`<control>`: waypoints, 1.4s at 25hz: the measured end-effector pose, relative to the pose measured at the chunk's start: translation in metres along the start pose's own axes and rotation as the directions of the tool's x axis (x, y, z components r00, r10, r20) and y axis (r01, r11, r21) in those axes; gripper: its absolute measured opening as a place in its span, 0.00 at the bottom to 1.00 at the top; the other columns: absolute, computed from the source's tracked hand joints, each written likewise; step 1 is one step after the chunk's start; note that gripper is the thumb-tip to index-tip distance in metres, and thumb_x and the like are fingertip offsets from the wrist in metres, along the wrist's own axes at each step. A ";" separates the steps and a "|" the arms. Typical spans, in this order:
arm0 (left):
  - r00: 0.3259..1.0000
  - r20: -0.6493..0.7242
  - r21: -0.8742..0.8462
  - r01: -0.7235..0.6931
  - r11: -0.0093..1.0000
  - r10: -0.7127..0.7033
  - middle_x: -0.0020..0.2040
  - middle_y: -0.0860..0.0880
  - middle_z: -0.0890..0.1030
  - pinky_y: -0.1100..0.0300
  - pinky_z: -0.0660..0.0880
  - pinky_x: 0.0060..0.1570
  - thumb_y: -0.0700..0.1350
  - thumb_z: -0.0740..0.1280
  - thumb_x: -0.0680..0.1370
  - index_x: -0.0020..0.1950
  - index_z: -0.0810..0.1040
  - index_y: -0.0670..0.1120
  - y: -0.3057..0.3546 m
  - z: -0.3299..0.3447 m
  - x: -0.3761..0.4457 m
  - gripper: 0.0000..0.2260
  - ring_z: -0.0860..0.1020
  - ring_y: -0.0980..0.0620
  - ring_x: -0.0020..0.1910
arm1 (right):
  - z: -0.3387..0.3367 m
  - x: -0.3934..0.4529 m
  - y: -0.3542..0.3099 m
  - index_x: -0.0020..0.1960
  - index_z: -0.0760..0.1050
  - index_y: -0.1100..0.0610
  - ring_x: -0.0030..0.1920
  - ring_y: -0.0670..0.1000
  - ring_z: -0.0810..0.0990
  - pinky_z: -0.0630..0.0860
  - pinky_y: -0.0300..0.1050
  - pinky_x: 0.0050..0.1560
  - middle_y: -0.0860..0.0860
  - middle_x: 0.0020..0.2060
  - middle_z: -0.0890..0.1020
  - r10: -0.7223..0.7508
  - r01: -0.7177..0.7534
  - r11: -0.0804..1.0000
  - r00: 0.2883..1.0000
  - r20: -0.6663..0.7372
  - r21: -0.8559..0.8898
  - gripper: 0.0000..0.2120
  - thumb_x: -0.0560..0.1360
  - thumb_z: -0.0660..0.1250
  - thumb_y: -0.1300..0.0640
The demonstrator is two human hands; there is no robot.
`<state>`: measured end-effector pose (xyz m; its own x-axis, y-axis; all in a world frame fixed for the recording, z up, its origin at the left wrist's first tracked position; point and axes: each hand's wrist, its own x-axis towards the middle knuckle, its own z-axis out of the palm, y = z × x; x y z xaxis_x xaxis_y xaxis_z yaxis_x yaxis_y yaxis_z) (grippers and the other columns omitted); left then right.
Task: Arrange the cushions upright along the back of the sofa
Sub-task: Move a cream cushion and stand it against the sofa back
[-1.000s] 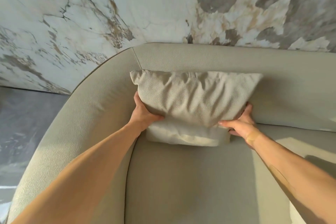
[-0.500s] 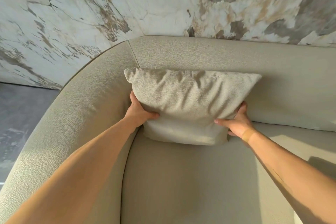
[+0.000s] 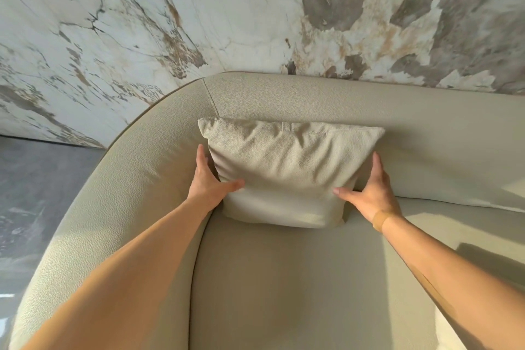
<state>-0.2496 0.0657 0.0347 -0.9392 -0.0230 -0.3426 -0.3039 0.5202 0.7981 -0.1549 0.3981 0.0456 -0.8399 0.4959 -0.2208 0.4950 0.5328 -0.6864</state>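
Against curved sofa [image 3: 426, 122], hands grip pebbled square cushion [image 3: 287, 167].

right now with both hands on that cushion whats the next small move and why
Probably let go with both hands and draw them back. The cushion stands upright on the seat, leaning against the sofa back near the curved corner. The left hand and right hand flank its sides, thumbs on its front, so it looks placed.

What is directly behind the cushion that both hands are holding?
The sofa backrest stands behind the cushion, near its curved corner seam. The part right behind the cushion is covered, as are the fingers reaching behind its sides.
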 end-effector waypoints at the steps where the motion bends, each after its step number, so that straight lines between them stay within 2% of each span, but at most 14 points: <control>1: 0.999 -0.008 0.033 -0.032 0.999 0.032 0.80 0.53 0.54 0.53 0.61 0.70 0.53 0.81 0.62 0.78 0.39 0.61 0.006 -0.005 -0.008 0.60 0.58 0.50 0.77 | -0.008 -0.008 -0.004 0.79 0.44 0.48 0.74 0.59 0.63 0.65 0.55 0.70 0.56 0.76 0.60 -0.028 0.029 0.998 1.000 0.010 -0.063 0.59 0.62 0.80 0.44; 4: 0.988 0.001 0.183 -0.151 0.972 0.153 0.80 0.57 0.49 0.49 0.61 0.73 0.58 0.79 0.62 0.78 0.38 0.61 0.034 -0.024 -0.038 0.60 0.54 0.53 0.78 | -0.038 -0.038 -0.019 0.79 0.41 0.44 0.77 0.59 0.53 0.63 0.62 0.70 0.53 0.79 0.54 -0.092 0.104 0.945 0.994 0.051 -0.309 0.57 0.63 0.74 0.36; 6: 0.978 0.030 0.295 -0.207 0.933 0.208 0.81 0.57 0.47 0.46 0.58 0.74 0.63 0.77 0.61 0.77 0.36 0.62 0.056 -0.039 -0.060 0.59 0.50 0.52 0.79 | -0.062 -0.060 -0.031 0.78 0.40 0.42 0.78 0.59 0.49 0.59 0.63 0.72 0.50 0.80 0.51 -0.116 0.128 0.901 0.992 0.055 -0.414 0.55 0.64 0.70 0.31; 11: 0.934 0.120 0.541 -0.346 0.766 0.337 0.80 0.56 0.40 0.42 0.51 0.75 0.71 0.71 0.62 0.76 0.34 0.63 0.112 -0.066 -0.125 0.57 0.44 0.49 0.79 | -0.137 -0.117 -0.052 0.77 0.38 0.38 0.79 0.58 0.44 0.52 0.64 0.74 0.47 0.80 0.47 -0.118 0.105 0.857 0.993 0.006 -0.505 0.51 0.65 0.64 0.26; 15: 0.879 0.205 0.601 -0.461 0.653 0.431 0.79 0.56 0.37 0.41 0.46 0.76 0.77 0.64 0.61 0.72 0.28 0.66 0.153 -0.060 -0.183 0.54 0.39 0.49 0.79 | -0.201 -0.165 -0.040 0.77 0.39 0.38 0.79 0.57 0.44 0.50 0.64 0.73 0.46 0.80 0.45 -0.120 0.069 0.835 0.991 -0.058 -0.545 0.50 0.65 0.61 0.24; 20: 0.843 0.245 0.593 -0.522 0.613 0.479 0.80 0.56 0.38 0.41 0.47 0.75 0.77 0.63 0.62 0.75 0.33 0.65 0.199 -0.006 -0.257 0.53 0.40 0.49 0.79 | -0.292 -0.213 0.012 0.77 0.40 0.37 0.79 0.56 0.41 0.48 0.64 0.74 0.45 0.80 0.43 -0.079 0.004 0.849 0.990 -0.121 -0.529 0.48 0.66 0.60 0.24; 24: 0.846 0.251 0.584 -0.520 0.623 0.471 0.80 0.57 0.38 0.42 0.47 0.76 0.75 0.65 0.64 0.76 0.35 0.64 0.230 0.065 -0.319 0.53 0.40 0.50 0.79 | -0.377 -0.244 0.080 0.77 0.41 0.37 0.79 0.56 0.40 0.47 0.65 0.74 0.44 0.79 0.42 -0.075 -0.020 0.842 0.985 -0.153 -0.539 0.47 0.67 0.61 0.26; 29: 0.860 0.256 0.561 -0.504 0.657 0.441 0.80 0.57 0.40 0.43 0.47 0.76 0.74 0.66 0.64 0.77 0.37 0.64 0.258 0.149 -0.394 0.52 0.42 0.51 0.79 | -0.480 -0.276 0.172 0.77 0.39 0.37 0.79 0.56 0.41 0.47 0.65 0.74 0.45 0.79 0.41 0.007 -0.094 0.830 0.988 -0.157 -0.550 0.47 0.67 0.60 0.25; 35: 0.860 0.300 0.595 -0.507 0.624 0.413 0.80 0.57 0.40 0.44 0.47 0.75 0.76 0.64 0.63 0.78 0.38 0.62 0.273 0.208 -0.437 0.52 0.42 0.51 0.79 | -0.528 -0.292 0.249 0.78 0.39 0.39 0.79 0.56 0.40 0.46 0.65 0.74 0.45 0.79 0.41 0.054 -0.111 0.825 0.991 -0.118 -0.555 0.47 0.67 0.56 0.23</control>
<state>0.1110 0.3949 0.2992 -0.8851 0.4512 -0.1141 0.3817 0.8441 0.3766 0.3311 0.7480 0.3055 -0.7796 0.6016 -0.1739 0.6251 0.7646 -0.1572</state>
